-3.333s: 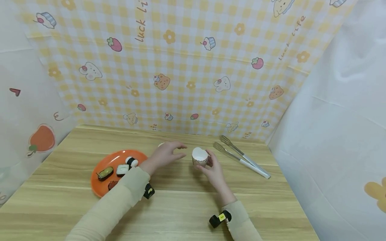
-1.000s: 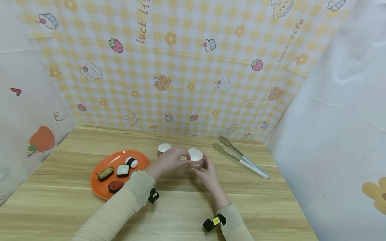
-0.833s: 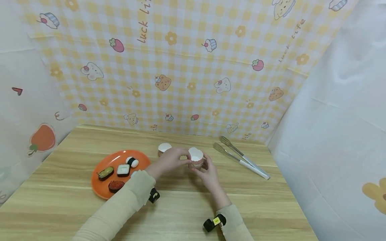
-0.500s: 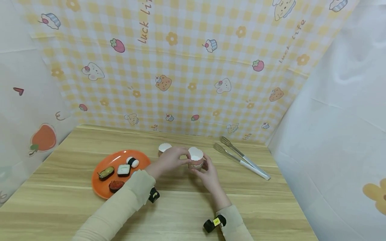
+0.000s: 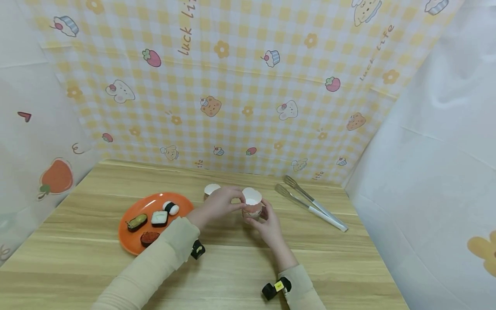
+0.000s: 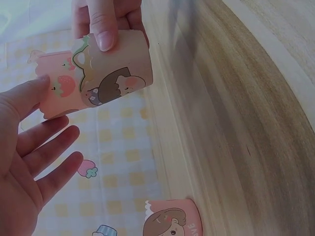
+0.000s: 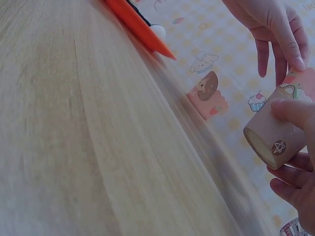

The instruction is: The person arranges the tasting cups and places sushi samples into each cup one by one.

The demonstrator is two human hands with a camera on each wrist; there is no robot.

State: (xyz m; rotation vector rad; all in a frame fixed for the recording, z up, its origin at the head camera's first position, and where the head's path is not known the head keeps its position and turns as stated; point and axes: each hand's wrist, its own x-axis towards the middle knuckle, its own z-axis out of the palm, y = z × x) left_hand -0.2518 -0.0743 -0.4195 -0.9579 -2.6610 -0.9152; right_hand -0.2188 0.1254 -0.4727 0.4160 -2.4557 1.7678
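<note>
Above the table's middle, my right hand [image 5: 271, 226] holds a beige paper baking cup [image 7: 268, 125], its thumb on the outer side and fingers round the back. Nested in its mouth is a pink paper baking cup [image 6: 61, 83] with a strawberry print, its upper part sticking out. My left hand [image 5: 221, 203] pinches the pink cup near its scalloped rim between thumb and index finger; the other fingers spread free in the left wrist view. Another pink paper cup [image 6: 173, 219], with a girl's face on it, stands on the table behind my left hand, partly hidden in the head view.
An orange plate [image 5: 125, 241] with several sushi pieces [image 5: 159, 218] is on the left, partly covered by my left sleeve. Metal tongs [image 5: 310, 202] lie spread at the back right. A checked cloth [image 5: 248, 86] hangs behind the wooden table [image 5: 232, 275].
My left hand, empty at first and apart from the held cup, has come right and taken the pink cup's rim. The pink cup now stands slightly higher out of the beige one.
</note>
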